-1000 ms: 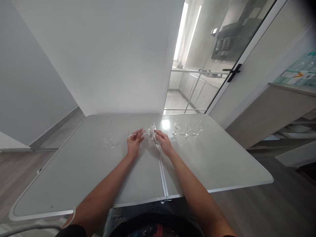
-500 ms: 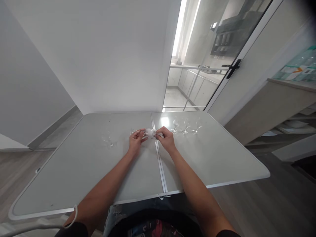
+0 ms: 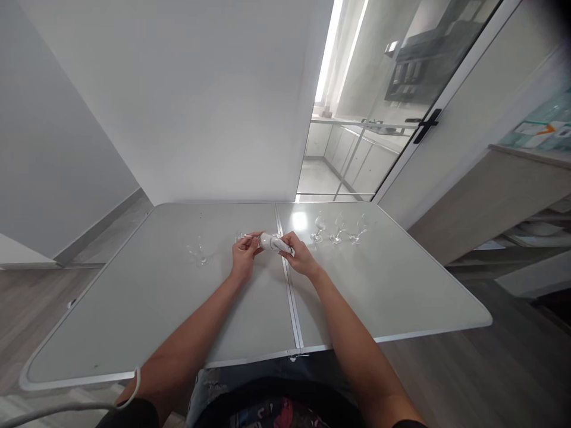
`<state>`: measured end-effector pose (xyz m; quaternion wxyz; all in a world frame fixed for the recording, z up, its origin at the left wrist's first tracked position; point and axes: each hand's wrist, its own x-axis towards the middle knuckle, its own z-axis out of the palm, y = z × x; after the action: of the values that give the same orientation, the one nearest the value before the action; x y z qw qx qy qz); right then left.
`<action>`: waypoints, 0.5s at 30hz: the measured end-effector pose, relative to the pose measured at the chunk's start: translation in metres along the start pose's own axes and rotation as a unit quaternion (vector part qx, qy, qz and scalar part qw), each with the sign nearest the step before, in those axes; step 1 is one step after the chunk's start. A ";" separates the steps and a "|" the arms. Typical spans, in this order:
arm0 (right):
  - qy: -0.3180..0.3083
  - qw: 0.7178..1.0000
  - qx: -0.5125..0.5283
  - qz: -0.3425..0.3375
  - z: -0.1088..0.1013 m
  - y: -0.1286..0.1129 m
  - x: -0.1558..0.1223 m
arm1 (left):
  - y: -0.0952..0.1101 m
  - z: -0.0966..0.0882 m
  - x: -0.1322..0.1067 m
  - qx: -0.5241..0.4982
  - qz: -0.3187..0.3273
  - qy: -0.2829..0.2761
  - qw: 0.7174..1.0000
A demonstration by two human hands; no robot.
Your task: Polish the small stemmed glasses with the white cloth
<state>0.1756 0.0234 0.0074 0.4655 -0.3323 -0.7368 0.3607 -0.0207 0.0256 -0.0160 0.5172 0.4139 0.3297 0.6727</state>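
Observation:
My left hand [image 3: 243, 255] is closed on the stem of a small clear wine glass [image 3: 256, 239] held sideways above the grey folding table [image 3: 178, 315]. My right hand [image 3: 301, 255] pinches a white cloth [image 3: 275, 244] that is pushed into the bowl of the glass. Both hands meet over the table's middle seam. One more clear glass [image 3: 199, 254] stands alone to the left of my left hand.
Three clear wine glasses [image 3: 338, 230] stand in a row at the table's far right. A white wall rises behind the table. A glass door with a black handle [image 3: 424, 126] is at the right, beside a wooden counter [image 3: 513, 190].
The hands came together: the cloth in my right hand went from beside the glass into its bowl, and the glass now lies more level.

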 end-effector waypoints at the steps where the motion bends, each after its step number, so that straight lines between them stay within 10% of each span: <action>1: -0.010 1.000 0.023 0.018 -0.001 0.001 0.001 | 0.000 0.000 0.000 0.000 -0.002 -0.009 1.000; 10: -0.030 0.919 0.324 0.222 0.000 -0.010 0.003 | 0.003 -0.004 0.003 -0.034 -0.017 -0.044 0.998; 15: 0.043 0.982 0.142 0.114 0.006 -0.012 0.002 | -0.001 -0.001 0.003 -0.025 -0.010 0.003 1.000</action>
<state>0.1676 0.0169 0.0166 0.4952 -0.3599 -0.6143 0.4978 -0.0219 0.0290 -0.0171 0.5328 0.3956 0.3188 0.6768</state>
